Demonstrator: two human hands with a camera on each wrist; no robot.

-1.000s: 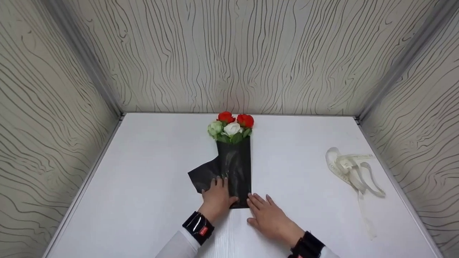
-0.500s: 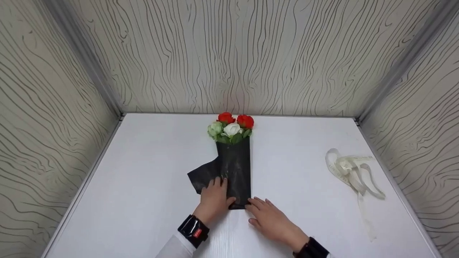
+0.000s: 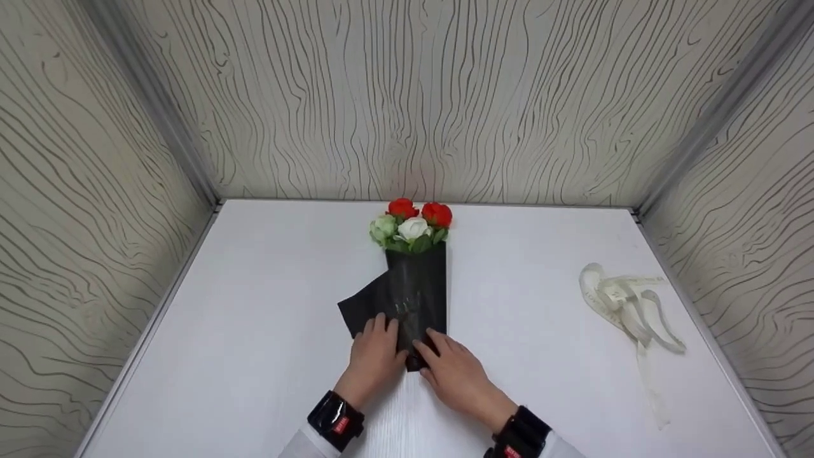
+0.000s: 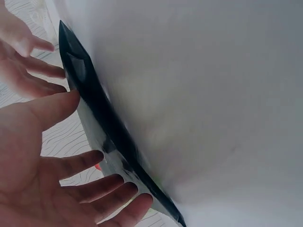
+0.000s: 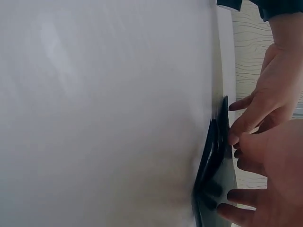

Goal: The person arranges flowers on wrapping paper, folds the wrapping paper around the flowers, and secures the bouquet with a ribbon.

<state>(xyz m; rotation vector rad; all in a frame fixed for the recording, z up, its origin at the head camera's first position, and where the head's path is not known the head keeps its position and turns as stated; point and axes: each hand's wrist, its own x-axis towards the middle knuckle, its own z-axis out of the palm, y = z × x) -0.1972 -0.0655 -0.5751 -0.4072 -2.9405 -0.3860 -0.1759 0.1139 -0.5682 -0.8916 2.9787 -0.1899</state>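
- The black wrapper [image 3: 420, 286] lay on the white desk [image 3: 540, 280] near the middle, its long side running away from the person, with its near end between the two hands.
- At its far end the flowers stuck out: a white flower [image 3: 414, 228] in front, a pale green flower [image 3: 383, 228] to its left, two red flowers [image 3: 437, 214] behind, and green leaves [image 3: 421, 243] around them.
- A pointed flap [image 3: 361, 310] of the wrapper reached out leftward, just beyond the fingertips of the left hand [image 3: 374, 352].
- The left hand's grip was spread, fingers long and slightly apart; its fingertips touched the wrapper beside the flap, and its thumb lay at the near part.
- The right hand [image 3: 459, 376] rested its fingertips on the lower right part of the wrapper, its thumb close to the near end.
- That grip was loose too, its fingers extended rather than curled round the wrapper.
- Both wrists wore black bands [image 3: 336, 421].
- A pale ribbon [image 3: 626, 312] lay in loose loops well to the right, apart from both hands.
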